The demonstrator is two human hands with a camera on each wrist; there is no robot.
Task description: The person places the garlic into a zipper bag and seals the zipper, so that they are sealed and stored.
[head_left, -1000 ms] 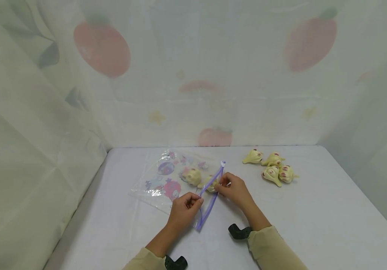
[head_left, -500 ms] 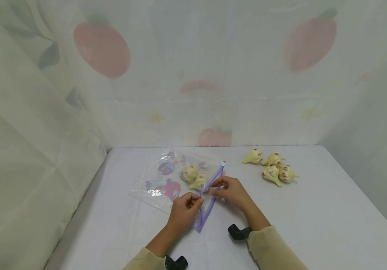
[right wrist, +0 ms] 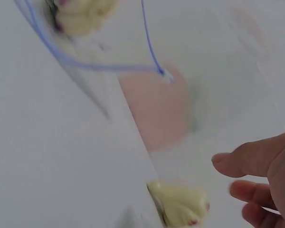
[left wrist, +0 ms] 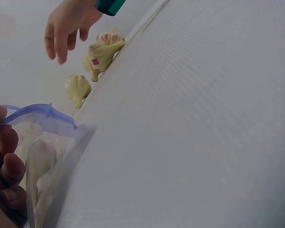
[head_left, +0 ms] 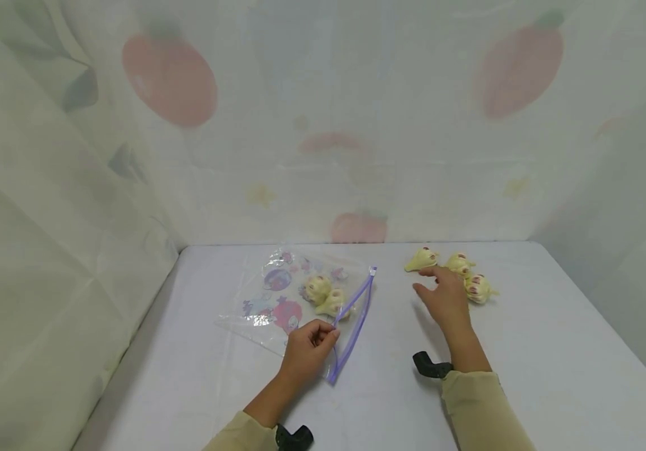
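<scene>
My left hand [head_left: 307,352] pinches the edge of a clear printed zip bag [head_left: 286,313] by its purple zip strip, and the bag's mouth stands apart. Two garlic bulbs [head_left: 333,303] lie inside the bag, seen through the plastic. My right hand [head_left: 448,299] is over the loose garlic at the right, thumb and fingers spread with nothing between them. One garlic bulb [head_left: 421,259] lies just beyond its fingertips. Others, such as a garlic bulb [head_left: 479,289], sit beside the hand, and part of the group is hidden behind it.
A white table [head_left: 531,376] carries everything. Behind it hangs a pale curtain [head_left: 413,163] with fruit prints, and more cloth [head_left: 74,263] closes off the left side. Each wrist bears a dark camera mount [head_left: 431,366].
My right hand has left the bag's mouth and moved right to the loose garlic, its fingers spreading. The garlic near the mouth slid deeper into the bag. My left hand stays put.
</scene>
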